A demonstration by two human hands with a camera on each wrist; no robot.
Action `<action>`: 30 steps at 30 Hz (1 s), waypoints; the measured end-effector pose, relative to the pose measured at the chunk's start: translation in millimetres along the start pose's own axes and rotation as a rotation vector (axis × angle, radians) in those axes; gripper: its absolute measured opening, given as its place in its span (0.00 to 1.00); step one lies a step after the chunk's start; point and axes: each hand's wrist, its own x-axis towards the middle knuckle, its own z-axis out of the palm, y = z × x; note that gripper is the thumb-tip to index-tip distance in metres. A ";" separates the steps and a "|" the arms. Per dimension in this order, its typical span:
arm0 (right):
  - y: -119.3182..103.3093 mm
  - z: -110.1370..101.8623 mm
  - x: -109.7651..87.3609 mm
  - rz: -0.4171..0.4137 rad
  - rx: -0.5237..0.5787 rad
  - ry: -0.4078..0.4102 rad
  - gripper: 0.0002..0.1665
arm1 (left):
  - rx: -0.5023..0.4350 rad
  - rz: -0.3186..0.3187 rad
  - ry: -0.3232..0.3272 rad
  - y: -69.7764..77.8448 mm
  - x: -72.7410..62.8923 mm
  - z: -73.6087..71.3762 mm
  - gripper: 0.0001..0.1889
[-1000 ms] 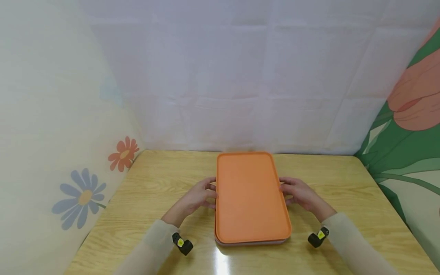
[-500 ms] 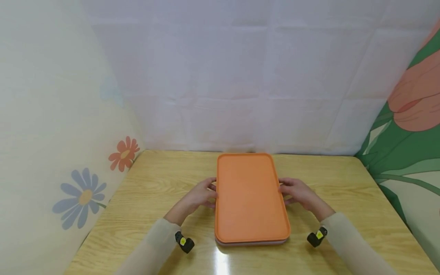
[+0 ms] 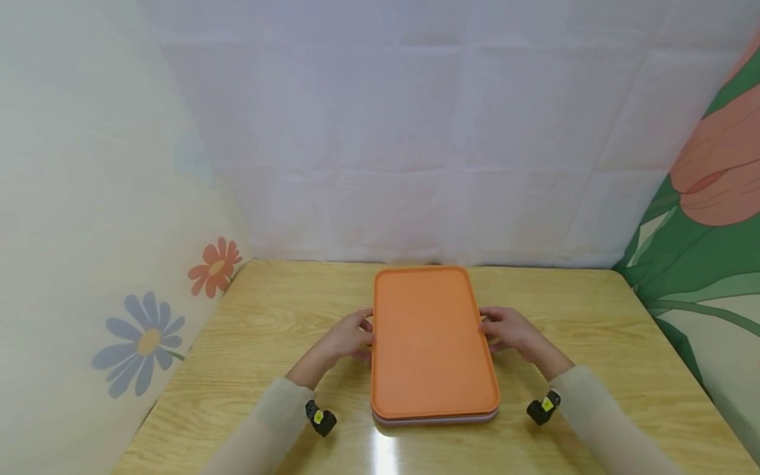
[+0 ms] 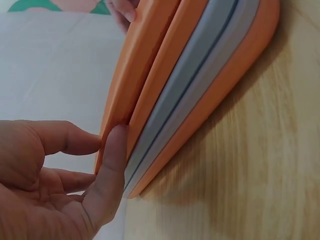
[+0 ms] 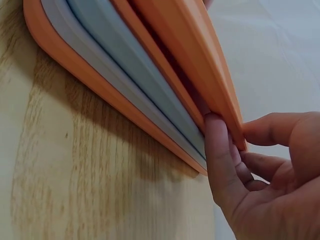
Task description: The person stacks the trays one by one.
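Note:
A stack of rectangular trays with rounded corners lies on the wooden table, the top orange tray (image 3: 433,343) covering most of the others in the head view. My left hand (image 3: 347,338) grips that top tray's left edge, and in the left wrist view the left hand (image 4: 65,180) has its fingers at the rim. On the opposite long side my right hand (image 3: 513,333) pinches the same tray; the right wrist view has the right hand (image 5: 265,170) with fingertips against the rim. Beneath are another orange tray (image 5: 165,65), a blue-grey tray (image 4: 192,65), a pale lilac tray (image 4: 220,70) and a bottom orange tray (image 5: 115,107).
The wooden table (image 3: 279,297) extends around the stack on both sides. Behind it hangs a white cloth (image 3: 415,165). Flower-printed cloths border the left and right sides. Each wrist carries a small black camera, one being the left camera (image 3: 321,419).
The top orange tray has come slightly toward me and a little left, lining up more closely with the stack. Both hands keep hold of its sides.

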 end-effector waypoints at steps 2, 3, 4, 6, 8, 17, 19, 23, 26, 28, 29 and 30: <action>-0.5 0.0 0.5 -0.002 -0.017 0.004 0.32 | 0.013 0.007 -0.009 0.1 0.2 -0.2 0.37; -0.5 0.0 0.9 -0.003 -0.023 0.004 0.31 | 0.024 0.009 -0.010 0.3 0.1 -0.2 0.37; -0.6 0.2 1.2 -0.004 -0.028 0.006 0.31 | 0.036 0.010 -0.013 0.1 0.0 -0.3 0.37; -0.8 0.7 1.7 -0.006 -0.035 0.006 0.31 | 0.057 -0.004 -0.016 -0.9 -0.1 -0.7 0.37; -0.9 1.2 1.8 -0.011 -0.050 0.007 0.31 | 0.071 -0.015 -0.018 -2.2 -0.7 -1.0 0.39; 2.4 5.8 4.3 -0.003 -0.014 0.000 0.35 | -0.079 -0.072 -0.061 -7.7 -2.8 -0.7 0.44; 2.7 7.1 4.1 0.006 -0.007 -0.001 0.35 | -0.098 -0.069 -0.061 -8.9 -2.7 -0.7 0.44; 3.5 8.2 3.4 0.010 0.013 -0.003 0.37 | -0.112 -0.064 -0.064 -11.3 -3.2 -1.4 0.44; 4.9 7.5 1.7 0.011 0.040 -0.002 0.38 | -0.130 -0.060 -0.077 -12.9 -4.5 -1.3 0.43; 6.8 7.5 1.0 0.012 0.057 -0.006 0.38 | -0.145 -0.056 -0.088 -14.0 -5.3 -1.2 0.43; 7.8 7.3 0.8 0.011 0.059 -0.008 0.38 | -0.149 -0.054 -0.092 -14.6 -5.7 -0.9 0.43; 8.4 7.2 0.5 0.013 0.065 -0.007 0.38 | -0.152 -0.051 -0.093 -15.1 -6.0 -0.5 0.43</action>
